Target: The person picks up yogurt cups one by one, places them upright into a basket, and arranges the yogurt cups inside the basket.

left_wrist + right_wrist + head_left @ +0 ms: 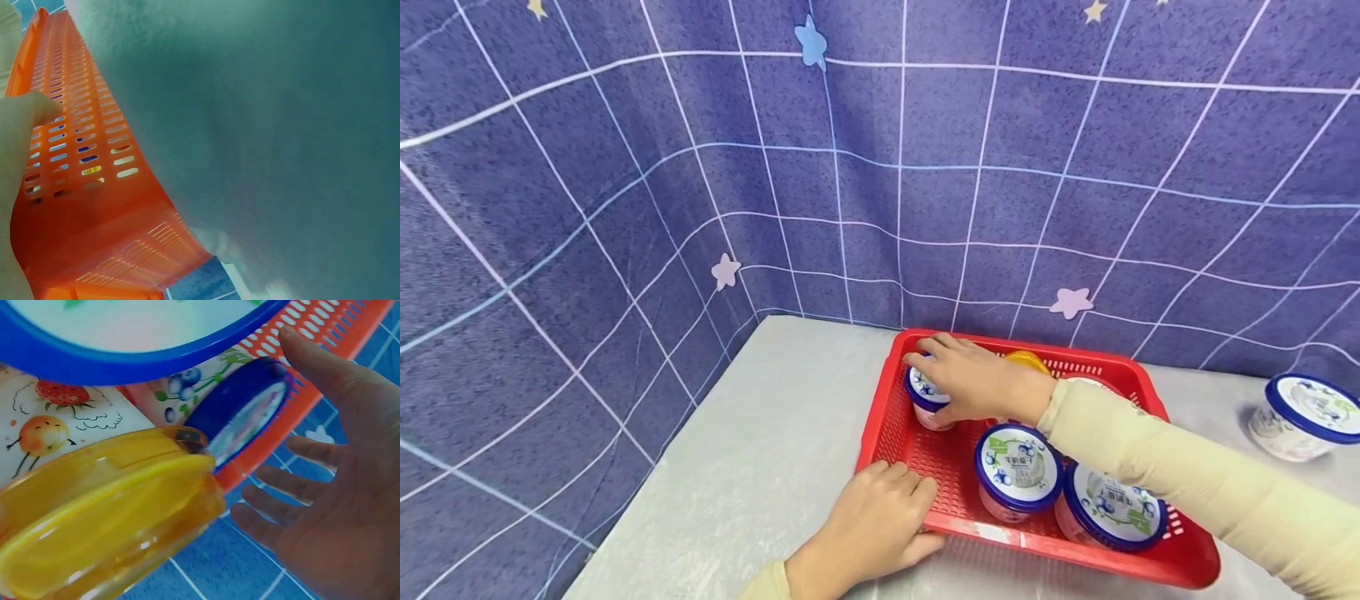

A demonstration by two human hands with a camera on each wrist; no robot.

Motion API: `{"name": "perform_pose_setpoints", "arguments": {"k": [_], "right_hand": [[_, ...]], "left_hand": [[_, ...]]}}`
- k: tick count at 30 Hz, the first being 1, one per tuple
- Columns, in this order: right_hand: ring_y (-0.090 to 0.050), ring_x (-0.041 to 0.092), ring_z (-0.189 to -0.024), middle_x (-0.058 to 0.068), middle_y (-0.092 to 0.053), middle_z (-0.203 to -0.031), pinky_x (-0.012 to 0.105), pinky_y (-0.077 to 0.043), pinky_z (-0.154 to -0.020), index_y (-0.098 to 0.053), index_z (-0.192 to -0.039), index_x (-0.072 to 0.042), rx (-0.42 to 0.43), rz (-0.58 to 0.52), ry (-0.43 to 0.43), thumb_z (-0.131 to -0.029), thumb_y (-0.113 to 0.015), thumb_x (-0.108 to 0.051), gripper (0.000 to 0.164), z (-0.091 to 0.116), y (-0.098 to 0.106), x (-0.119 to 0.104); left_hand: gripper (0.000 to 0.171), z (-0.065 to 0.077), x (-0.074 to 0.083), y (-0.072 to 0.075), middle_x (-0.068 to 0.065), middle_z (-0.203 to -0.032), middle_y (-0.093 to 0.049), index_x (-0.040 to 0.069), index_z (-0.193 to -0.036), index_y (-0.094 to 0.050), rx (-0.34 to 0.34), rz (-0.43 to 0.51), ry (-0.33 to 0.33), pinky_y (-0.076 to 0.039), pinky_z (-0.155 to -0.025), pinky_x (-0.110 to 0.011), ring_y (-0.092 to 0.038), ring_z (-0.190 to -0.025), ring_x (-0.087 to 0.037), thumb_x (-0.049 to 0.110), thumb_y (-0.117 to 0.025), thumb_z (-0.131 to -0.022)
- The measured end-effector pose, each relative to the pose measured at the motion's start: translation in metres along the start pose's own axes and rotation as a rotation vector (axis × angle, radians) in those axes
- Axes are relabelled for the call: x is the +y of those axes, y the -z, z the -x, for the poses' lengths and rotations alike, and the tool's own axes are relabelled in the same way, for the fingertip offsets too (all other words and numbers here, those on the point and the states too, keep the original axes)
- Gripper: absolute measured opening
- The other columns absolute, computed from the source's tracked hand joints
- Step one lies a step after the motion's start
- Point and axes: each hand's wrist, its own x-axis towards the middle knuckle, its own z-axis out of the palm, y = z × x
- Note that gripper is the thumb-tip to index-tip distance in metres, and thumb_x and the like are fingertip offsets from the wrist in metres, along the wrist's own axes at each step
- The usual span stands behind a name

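A red plastic basket [947, 467] holds several lidded tubs with blue rims and blueberry pictures. My left hand [880, 521] grips its near left corner, fingers over the rim and thumb outside. In the left wrist view the thumb lies against the slotted wall. Over the tub [925, 408] in the far left corner of the basket is my right hand [973, 379], thumb and fingers spread about it. The right wrist view shows a gap between the fingers and that tub's blue lid [250, 415]. Two more tubs, one upright [1018, 467] and one beside it [1116, 504], stand along the near side.
A yellow see-through container [1028, 360] sits at the back of the basket, partly behind my right arm. Outside the basket, one more tub [1311, 417] stands on the grey-white table [737, 467] at the right. A blue gridded curtain [865, 192] hangs behind and at the left.
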Motion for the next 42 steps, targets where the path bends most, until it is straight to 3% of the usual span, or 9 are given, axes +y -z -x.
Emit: {"name": "perform_pose_setpoints", "arguments": {"k": [15,25,36,42], "right_hand": [[-0.052,0.032,-0.121,0.012,-0.055,-0.132,0.051,-0.045,-0.099,-0.052,-0.138,-0.008,0.189,0.052,0.007,-0.082,-0.077,-0.048,0.073,0.052,0.018,0.000],[-0.049,0.037,-0.127,0.016,-0.055,-0.134,0.058,-0.040,-0.103,-0.051,-0.140,-0.005,0.221,-0.014,-0.098,-0.085,-0.074,-0.047,0.073,0.093,0.022,0.002],[-0.046,0.035,-0.130,0.015,-0.053,-0.137,0.059,-0.035,-0.107,-0.046,-0.146,-0.009,0.240,-0.054,-0.254,-0.085,-0.074,-0.049,0.079,0.138,0.026,0.009],[-0.046,0.036,-0.129,0.016,-0.053,-0.137,0.061,-0.033,-0.106,-0.047,-0.144,-0.008,0.307,-0.077,-0.286,-0.085,-0.075,-0.046,0.076,0.155,0.028,0.009]], "left_hand": [[0.048,-0.003,0.000,0.001,0.005,-0.067,-0.059,0.017,-0.078,-0.055,-0.008,0.024,0.019,-0.042,-0.058,-0.029,-0.056,-0.062,-0.014,0.060,-0.075,-0.072],[0.049,-0.004,0.001,-0.002,0.005,-0.066,-0.057,0.016,-0.080,-0.056,0.003,0.026,0.014,-0.041,-0.056,-0.030,-0.054,-0.060,-0.015,0.061,-0.076,-0.072],[0.049,-0.005,0.001,-0.002,0.005,-0.064,-0.056,0.016,-0.080,-0.054,0.005,0.042,0.007,-0.039,-0.054,-0.029,-0.052,-0.058,-0.015,0.059,-0.076,-0.072],[0.047,-0.004,0.001,-0.002,0.006,-0.062,-0.053,0.017,-0.078,-0.053,-0.008,0.034,0.015,-0.038,-0.054,-0.029,-0.051,-0.057,-0.015,0.059,-0.073,-0.074]]}}
